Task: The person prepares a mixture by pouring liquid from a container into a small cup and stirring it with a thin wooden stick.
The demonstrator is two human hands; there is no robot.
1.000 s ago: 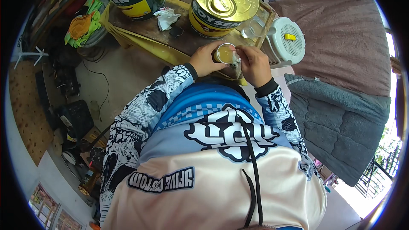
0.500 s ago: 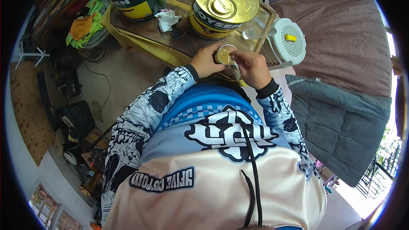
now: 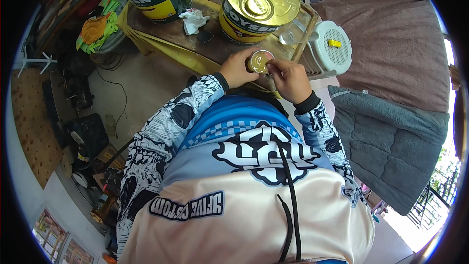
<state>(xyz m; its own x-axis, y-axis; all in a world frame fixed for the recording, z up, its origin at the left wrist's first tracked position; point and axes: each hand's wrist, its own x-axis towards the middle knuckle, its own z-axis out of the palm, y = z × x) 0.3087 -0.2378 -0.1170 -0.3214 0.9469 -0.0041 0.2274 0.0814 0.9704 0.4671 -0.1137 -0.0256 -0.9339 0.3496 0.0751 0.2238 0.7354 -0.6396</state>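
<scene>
Head view: the clear plastic cup [image 3: 261, 62] of amber liquid [image 3: 260, 64] sits in the left hand [image 3: 238, 70], fingers clamped round its side; the right hand [image 3: 294, 80] pinches its fingertips together by the rim, on what I cannot tell. Probably light, thin-walled and easily dented, it is best held gently below the rim. Beyond the fingers: a wooden table [image 3: 211, 49] bearing a gold-lidded paint can [image 3: 259, 9]; rightward, a white plastic bin [image 3: 332, 51] and grey quilt [image 3: 391, 139].

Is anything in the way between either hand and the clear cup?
Nothing visible is. The left hand already grips the clear cup from the left, and the right hand is at its right rim. The gold-lidded can stands beyond the cup, not between.
</scene>
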